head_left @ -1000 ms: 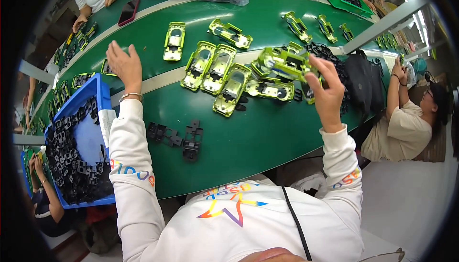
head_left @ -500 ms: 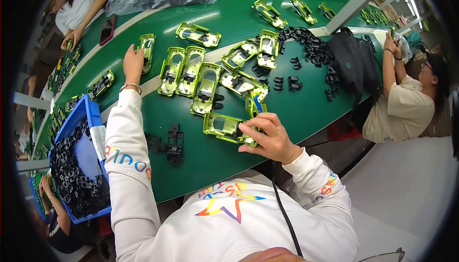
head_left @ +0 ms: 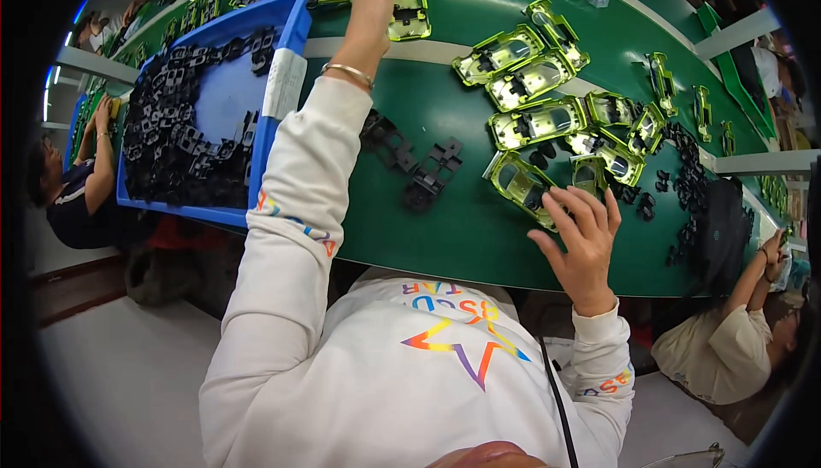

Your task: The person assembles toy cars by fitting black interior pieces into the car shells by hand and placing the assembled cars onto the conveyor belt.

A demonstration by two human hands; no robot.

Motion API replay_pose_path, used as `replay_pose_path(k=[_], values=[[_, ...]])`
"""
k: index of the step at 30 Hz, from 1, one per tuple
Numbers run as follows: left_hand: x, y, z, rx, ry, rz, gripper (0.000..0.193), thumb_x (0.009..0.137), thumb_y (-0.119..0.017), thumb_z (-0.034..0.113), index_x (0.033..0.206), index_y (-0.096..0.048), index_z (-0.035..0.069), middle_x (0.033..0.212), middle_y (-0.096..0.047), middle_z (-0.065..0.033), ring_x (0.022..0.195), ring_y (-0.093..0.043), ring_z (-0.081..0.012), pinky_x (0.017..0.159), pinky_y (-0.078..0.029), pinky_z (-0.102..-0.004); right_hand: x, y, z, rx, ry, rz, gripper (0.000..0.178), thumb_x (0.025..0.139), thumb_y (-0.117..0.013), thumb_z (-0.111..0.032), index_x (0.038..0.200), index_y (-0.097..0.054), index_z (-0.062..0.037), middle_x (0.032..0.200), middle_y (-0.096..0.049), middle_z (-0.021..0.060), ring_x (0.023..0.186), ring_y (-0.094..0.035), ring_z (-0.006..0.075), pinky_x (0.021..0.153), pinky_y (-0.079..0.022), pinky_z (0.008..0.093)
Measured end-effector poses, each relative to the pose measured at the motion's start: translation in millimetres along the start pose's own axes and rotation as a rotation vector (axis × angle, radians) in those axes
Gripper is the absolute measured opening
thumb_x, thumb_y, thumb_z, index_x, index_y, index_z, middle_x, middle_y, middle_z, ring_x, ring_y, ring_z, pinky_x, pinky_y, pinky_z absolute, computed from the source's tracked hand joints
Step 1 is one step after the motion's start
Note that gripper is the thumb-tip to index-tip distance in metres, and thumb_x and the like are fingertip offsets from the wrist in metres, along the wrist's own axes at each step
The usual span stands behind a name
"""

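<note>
Okay, far left I have a co-worker in a dark top (head_left: 77, 190), forearms raised. Next, a blue bin (head_left: 298, 23) at the left end of the green table (head_left: 475, 250), mostly filled with black plastic parts (head_left: 162, 130), a bare patch of floor showing; pale label (head_left: 283, 83) on its right-hand wall.

Right of the bin's far corner I see the left hand (head_left: 376, 19), reaching out to a yellow-green car shell (head_left: 410, 25). Fingers overlap the shell's left edge; I can't tell whether they clamp it or just rest there. Metal bracelet (head_left: 349, 72) on that wrist.

Nearer the body, loose black frames (head_left: 439, 170) lie on the table, apart from both hands.

Then the main group of shells (head_left: 534, 122), side by side and partly overlapping. The right hand (head_left: 545, 218) is at the near end of the closest shell (head_left: 516, 179), which lies slanted at the group's near edge. I read thumb and fingers as apart, fingertips over or just beside that end; contact I can't confirm.

Further right: small black pieces (head_left: 688, 182) scattered, a black bag (head_left: 723, 224) at the table edge, then a co-worker in a beige shirt (head_left: 718, 348), arms out.
</note>
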State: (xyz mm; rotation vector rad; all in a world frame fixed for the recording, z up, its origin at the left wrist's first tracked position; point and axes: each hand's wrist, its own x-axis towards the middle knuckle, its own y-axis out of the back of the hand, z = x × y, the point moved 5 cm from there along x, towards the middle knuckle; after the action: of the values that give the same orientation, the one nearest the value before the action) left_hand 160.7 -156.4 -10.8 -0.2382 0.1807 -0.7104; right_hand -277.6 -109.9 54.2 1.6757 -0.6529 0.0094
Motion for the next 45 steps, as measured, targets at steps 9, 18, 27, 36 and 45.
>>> replay_pose_path(k=[9,18,27,36,45], values=[[-113,54,10,-0.354,0.089,0.042,0.033,0.1,-0.045,0.016,0.127,-0.056,0.001,0.111,-0.071,-0.0199,0.089,-0.071,-0.0281,0.076,-0.061,-0.0427,80,-59,-93,0.179,0.087,-0.296,0.052,0.077,-0.083,-0.028,0.119,-0.062,-0.0058,0.11,-0.06,0.0093,0.099,-0.06,0.0258,0.082,-0.046,0.037],[-140,68,-7,-0.344,0.104,-0.034,0.031,0.104,-0.046,0.02,0.129,-0.056,0.005,0.115,-0.07,-0.0178,0.093,-0.07,-0.027,0.077,-0.06,-0.042,74,-51,-86,0.315,0.188,-0.469,0.05,0.083,-0.076,-0.014,0.128,-0.059,-0.0027,0.117,-0.059,0.0128,0.104,-0.059,0.0289,0.091,-0.047,0.0397],[-149,56,1,-0.299,0.078,-0.06,0.032,0.105,-0.046,0.022,0.131,-0.056,0.006,0.114,-0.071,-0.0149,0.091,-0.07,-0.0234,0.077,-0.06,-0.0383,96,-73,-68,-0.015,0.43,-0.342,0.045,0.081,-0.063,-0.002,0.126,-0.061,-0.0027,0.116,-0.061,0.0105,0.102,-0.06,0.0271,0.093,-0.048,0.0385],[-151,59,0,-0.299,0.062,-0.043,0.032,0.104,-0.047,0.019,0.132,-0.054,0.005,0.112,-0.068,-0.0141,0.093,-0.066,-0.0191,0.079,-0.057,-0.0358,104,-69,-56,0.075,0.293,-0.348,0.042,0.087,-0.073,-0.014,0.126,-0.063,-0.0039,0.119,-0.06,0.0103,0.105,-0.06,0.0281,0.107,-0.041,0.0442],[-143,62,-2,-0.283,0.053,-0.035,0.031,0.105,-0.047,0.02,0.131,-0.055,0.006,0.114,-0.07,-0.014,0.091,-0.069,-0.0224,0.079,-0.058,-0.0372,105,-69,-58,0.182,0.19,-0.449,0.04,0.077,-0.08,-0.008,0.111,-0.059,-0.008,0.11,-0.06,0.0067,0.106,-0.059,0.0277,0.119,-0.028,0.0483]])
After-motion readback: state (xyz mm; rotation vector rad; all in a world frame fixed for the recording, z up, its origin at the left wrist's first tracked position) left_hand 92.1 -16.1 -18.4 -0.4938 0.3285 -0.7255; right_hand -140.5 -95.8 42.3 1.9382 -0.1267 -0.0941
